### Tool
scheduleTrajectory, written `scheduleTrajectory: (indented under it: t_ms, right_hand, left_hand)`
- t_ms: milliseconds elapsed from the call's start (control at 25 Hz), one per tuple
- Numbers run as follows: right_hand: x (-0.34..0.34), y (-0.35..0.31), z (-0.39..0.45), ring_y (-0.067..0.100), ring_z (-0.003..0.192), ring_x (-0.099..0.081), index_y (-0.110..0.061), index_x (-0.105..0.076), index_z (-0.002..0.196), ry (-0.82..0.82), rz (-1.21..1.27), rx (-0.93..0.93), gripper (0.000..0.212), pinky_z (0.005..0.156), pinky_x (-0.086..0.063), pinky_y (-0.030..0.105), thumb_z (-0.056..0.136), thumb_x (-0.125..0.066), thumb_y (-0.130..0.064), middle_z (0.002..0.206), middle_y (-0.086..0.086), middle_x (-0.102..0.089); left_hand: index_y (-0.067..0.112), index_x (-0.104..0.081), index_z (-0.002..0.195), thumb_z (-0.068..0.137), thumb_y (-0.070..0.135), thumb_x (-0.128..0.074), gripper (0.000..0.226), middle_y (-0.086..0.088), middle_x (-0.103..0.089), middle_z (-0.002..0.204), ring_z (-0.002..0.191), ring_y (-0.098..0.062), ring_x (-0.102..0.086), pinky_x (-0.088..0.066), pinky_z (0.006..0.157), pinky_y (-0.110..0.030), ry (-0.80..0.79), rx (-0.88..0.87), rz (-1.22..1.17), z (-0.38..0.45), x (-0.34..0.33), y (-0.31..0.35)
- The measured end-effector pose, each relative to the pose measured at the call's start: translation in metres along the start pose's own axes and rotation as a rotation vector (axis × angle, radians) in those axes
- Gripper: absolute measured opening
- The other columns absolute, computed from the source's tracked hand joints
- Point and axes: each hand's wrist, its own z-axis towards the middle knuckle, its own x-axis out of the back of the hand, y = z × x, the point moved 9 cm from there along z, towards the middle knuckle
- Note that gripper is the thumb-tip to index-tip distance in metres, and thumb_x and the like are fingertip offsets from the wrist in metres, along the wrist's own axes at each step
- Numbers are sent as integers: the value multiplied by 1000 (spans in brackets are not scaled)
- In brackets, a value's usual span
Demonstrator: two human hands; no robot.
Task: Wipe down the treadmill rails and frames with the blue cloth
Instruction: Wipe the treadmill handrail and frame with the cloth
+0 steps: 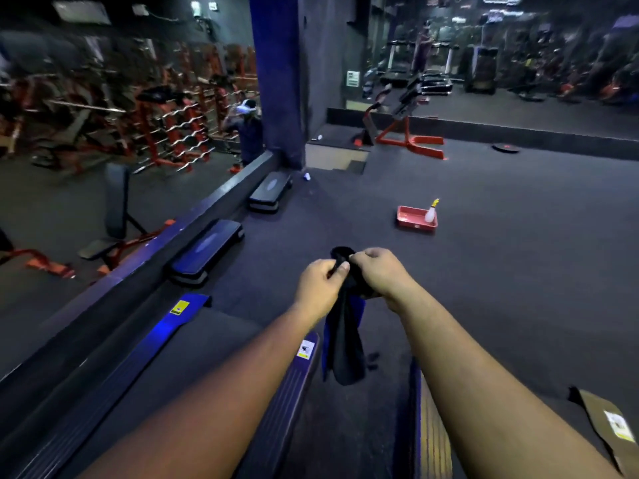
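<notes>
Both my hands hold the dark blue cloth [345,344] up in front of me, over the rear end of a treadmill. My left hand [320,286] pinches its top edge between thumb and fingers. My right hand [382,271] grips the bunched top beside it, and the rest of the cloth hangs down between my forearms. The treadmill's blue left side rail [138,354] and right side rail [294,385] run along the dark belt [193,357] below my arms. A second treadmill's rail with a yellow strip [432,430] lies under my right forearm.
A red tray [413,221] with a white spray bottle [431,212] sits on the dark floor ahead. Two aerobic step platforms [207,250] line the mirrored wall on the left. A blue pillar [276,81] and an orange bench frame [411,140] stand further back. Flat cardboard [612,430] lies at right.
</notes>
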Motion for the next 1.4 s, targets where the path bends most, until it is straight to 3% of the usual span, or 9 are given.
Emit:
scheduleTrajectory:
  t_ms: [200, 400, 640, 760, 920, 1040, 1160, 1240, 1400]
  right_hand:
    - [-97, -52, 80, 20, 65, -47, -12, -61, 84, -400, -107, 77, 22, 60, -37, 30, 94, -43, -19, 71, 7, -51]
    - [-204, -102, 135, 17, 74, -65, -9, -72, 105, -604, -157, 209, 25, 58, -43, 18, 94, -50, -13, 86, 4, -74]
    - [-330, -171, 146, 11, 91, -65, -13, -56, 134, -711, -215, 489, 41, 73, -53, 14, 95, -56, -2, 116, 6, -68]
    - [-406, -187, 122, 5, 95, -62, -26, -42, 140, -1036, -81, 371, 52, 63, -48, 9, 96, -58, -3, 116, -7, -61]
    - [-502, -188, 77, 20, 111, -67, -16, -60, 128, -1424, -54, 327, 33, 89, -54, 36, 97, -62, -25, 119, 1, -72]
    - [-571, -221, 49, 29, 112, -67, -8, -66, 118, -1571, 97, 414, 26, 95, -55, 43, 96, -62, -21, 117, 11, -72]
    - [-628, -265, 23, 27, 103, -70, -9, -69, 107, -1694, 260, 404, 17, 89, -57, 39, 93, -64, -19, 113, 14, -73]
    - [-677, -289, 23, 27, 105, -69, -5, -67, 110, -1724, 283, 304, 23, 89, -56, 40, 93, -66, -21, 115, 14, -72]
    - [-734, -293, 33, 23, 115, -66, -8, -62, 121, -1887, -66, -6, 53, 98, -53, 40, 83, -72, -44, 123, 8, -69]
  left_hand:
    - [18, -63, 100, 59, 60, -77, 60, -3, -51, 94, 88, -9, -50, -35, 70, -8, 44, -2, 128, 59, 58, -51]
    - [9, -68, 102, 81, 43, -59, 41, -8, -60, 98, 91, -24, -61, -50, 76, -36, 289, 77, 206, 101, 170, -128]
    - [18, -74, 91, 81, 12, -47, 29, -9, -68, 81, 74, -26, -60, -45, 71, -35, 609, 296, -223, 71, 299, -174]
    - [21, -75, 88, 86, 1, -45, 37, -9, -73, 82, 75, -20, -66, -50, 72, -32, 823, 301, -548, 37, 362, -173]
    - [12, -66, 103, 95, -4, -47, 26, -6, -75, 92, 85, -17, -70, -57, 80, -29, 1027, 166, -642, 3, 439, -174]
    - [13, -58, 125, 91, 28, -70, 38, -7, -70, 117, 111, -22, -65, -51, 101, -40, 1186, 157, -586, -36, 488, -209]
    - [13, -64, 123, 66, 56, -85, 74, -10, -71, 120, 111, -25, -68, -56, 90, -39, 1015, 400, -662, -58, 483, -257]
    - [11, -72, 110, 64, 42, -90, 58, -12, -73, 113, 103, -22, -71, -57, 83, -33, 1057, 463, -720, -59, 492, -268]
    - [1, -70, 110, 89, 11, -66, 23, -15, -74, 110, 98, -21, -72, -57, 87, -32, 1478, 386, -799, -54, 541, -242]
